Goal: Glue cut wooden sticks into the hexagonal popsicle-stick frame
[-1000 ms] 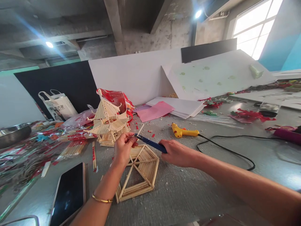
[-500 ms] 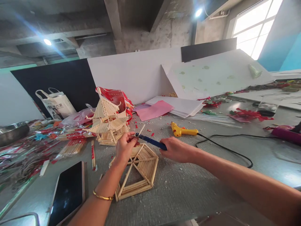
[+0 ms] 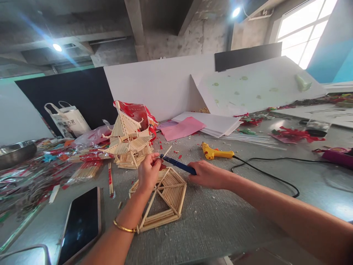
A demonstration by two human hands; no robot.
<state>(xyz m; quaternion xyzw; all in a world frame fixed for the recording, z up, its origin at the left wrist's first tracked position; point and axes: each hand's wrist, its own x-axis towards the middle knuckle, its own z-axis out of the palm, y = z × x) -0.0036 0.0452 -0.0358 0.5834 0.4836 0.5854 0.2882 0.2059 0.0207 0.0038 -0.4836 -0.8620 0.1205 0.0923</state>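
A thin wooden stick (image 3: 167,151) is pinched in the fingers of my left hand (image 3: 149,171), above a hexagonal frame of wooden sticks (image 3: 175,197). My right hand (image 3: 205,174) is wrapped round the handle of a dark blue tool (image 3: 178,164), whose tip meets the stick at my left fingertips. Some panels of the frame are filled with parallel sticks, while others are open. Behind my left hand stands a tiered stick model (image 3: 128,141) with a pointed roof. My left forearm covers part of the frame's left side.
A yellow glue gun (image 3: 216,151) with a black cord lies right of centre. At the left are a phone (image 3: 80,224), bagged sticks (image 3: 85,171) and a metal bowl (image 3: 18,152). Pink paper (image 3: 182,128) and white sheets (image 3: 217,123) lie further back.
The whole view has shifted slightly. Both hands keep their holds on the stick and the blue tool, with hardly any movement relative to the frame.
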